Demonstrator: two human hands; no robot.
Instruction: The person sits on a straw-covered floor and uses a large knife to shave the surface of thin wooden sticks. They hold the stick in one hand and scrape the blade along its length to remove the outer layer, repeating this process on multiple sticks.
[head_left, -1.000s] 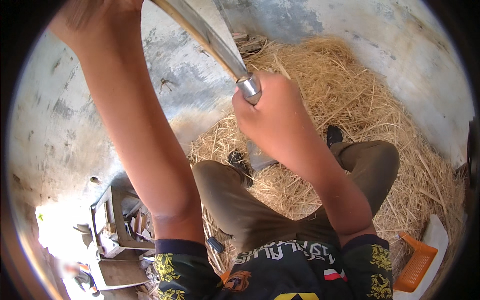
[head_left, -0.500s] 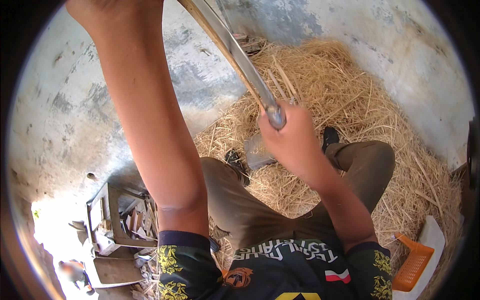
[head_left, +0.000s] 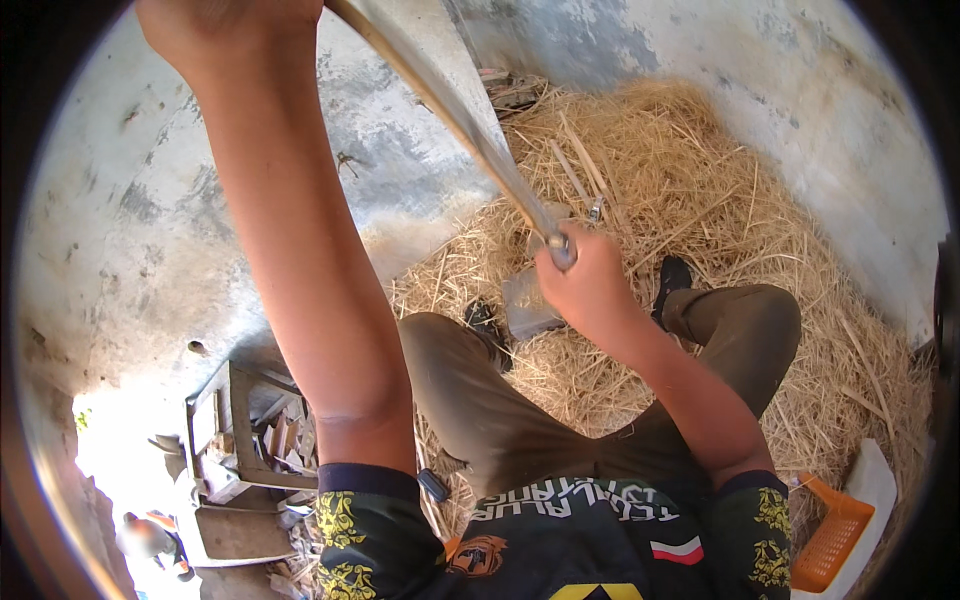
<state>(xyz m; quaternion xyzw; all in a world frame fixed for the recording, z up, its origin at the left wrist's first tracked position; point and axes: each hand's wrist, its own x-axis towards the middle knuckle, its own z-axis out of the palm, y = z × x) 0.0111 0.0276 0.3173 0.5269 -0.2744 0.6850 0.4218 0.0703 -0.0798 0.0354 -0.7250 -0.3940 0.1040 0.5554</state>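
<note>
My right hand [head_left: 592, 282] is closed round the near end of a long, slim, slightly curved strip [head_left: 455, 125], tan along one edge and greyish along the other. I cannot make out whether it is bamboo or a handled tool. A rounded, shiny grey end shows at the thumb. The strip slants up and left to the top edge, beside my raised left hand [head_left: 235, 25]. That hand is cut off by the picture's edge and its fingers are out of sight, so its grip cannot be told.
Loose dry straw [head_left: 660, 150] covers the floor around my bent legs, with a flat grey slab [head_left: 530, 305] between my feet. Worn plastered walls [head_left: 390, 120] stand close ahead. A wooden frame [head_left: 235, 420] with scraps is at left, an orange plastic basket [head_left: 835, 540] at right. A person [head_left: 150, 540] is far left.
My right hand has moved slightly right and down with the strip's near end. The strip has turned, showing less of its shiny grey side. My left arm has barely moved.
</note>
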